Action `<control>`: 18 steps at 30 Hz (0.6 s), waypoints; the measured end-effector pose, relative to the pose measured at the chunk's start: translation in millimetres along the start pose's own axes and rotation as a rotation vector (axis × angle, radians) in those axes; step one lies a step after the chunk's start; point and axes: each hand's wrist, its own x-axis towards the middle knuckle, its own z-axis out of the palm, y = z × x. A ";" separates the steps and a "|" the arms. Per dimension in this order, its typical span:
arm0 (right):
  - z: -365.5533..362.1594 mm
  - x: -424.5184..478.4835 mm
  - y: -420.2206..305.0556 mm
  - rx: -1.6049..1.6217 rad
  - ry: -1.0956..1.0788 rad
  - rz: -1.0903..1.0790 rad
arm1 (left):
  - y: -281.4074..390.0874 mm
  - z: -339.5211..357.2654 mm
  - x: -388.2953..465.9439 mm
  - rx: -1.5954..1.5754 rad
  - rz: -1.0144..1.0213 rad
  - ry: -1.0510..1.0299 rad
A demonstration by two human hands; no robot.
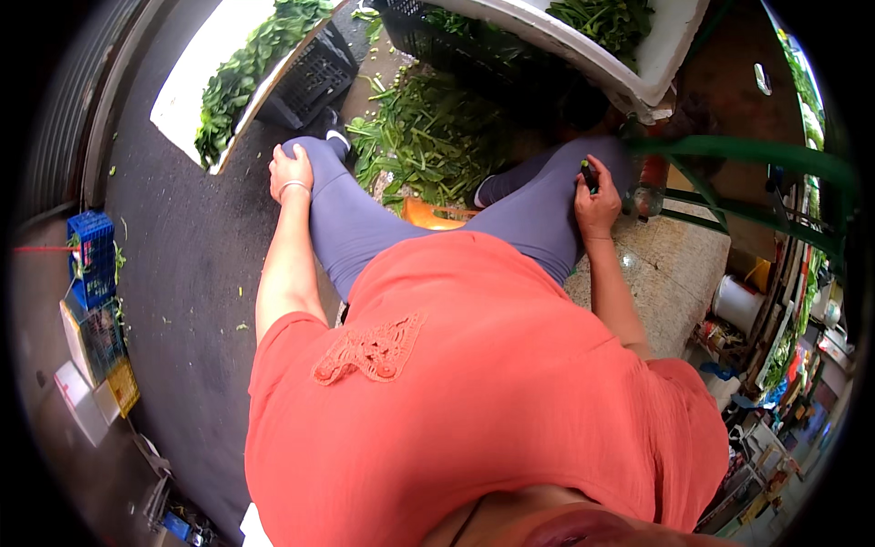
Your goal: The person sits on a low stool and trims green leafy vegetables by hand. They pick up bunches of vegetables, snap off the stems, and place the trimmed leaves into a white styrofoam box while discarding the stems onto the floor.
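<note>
My left hand [290, 172] rests on my left knee, a bracelet at its wrist, and I see nothing in it. Over my right thigh, my right hand [597, 202] holds a small dark-handled tool [589, 176] with a yellow-green tip; its exact kind cannot be told. Between my feet lies a heap of cut green leaves and stems [437, 130] on the ground. Beyond my left knee, leafy greens [256, 78] lie in a white foam box [179, 102]. More greens [608, 27] are in another white foam box [673, 51] at the upper right.
Black plastic crates [311, 78] stand by the foam boxes. An orange plastic piece [431, 215] shows between my thighs. A green metal frame [745, 149] and plastic bottles [649, 184] are at my right. A blue crate [92, 253] stands across the dark pavement, far left.
</note>
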 end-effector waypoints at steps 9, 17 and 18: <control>-7.3 -4.5 -21.2 0.050 -0.027 -0.124 | -39.0 10.4 -22.4 -0.222 0.074 0.038; 0.7 -4.7 -45.6 0.058 -0.028 -0.247 | -70.8 10.7 -33.8 -0.298 0.080 0.082; 1.7 -5.1 -51.5 0.064 -0.028 -0.284 | -72.8 10.5 -35.0 -0.297 0.071 0.071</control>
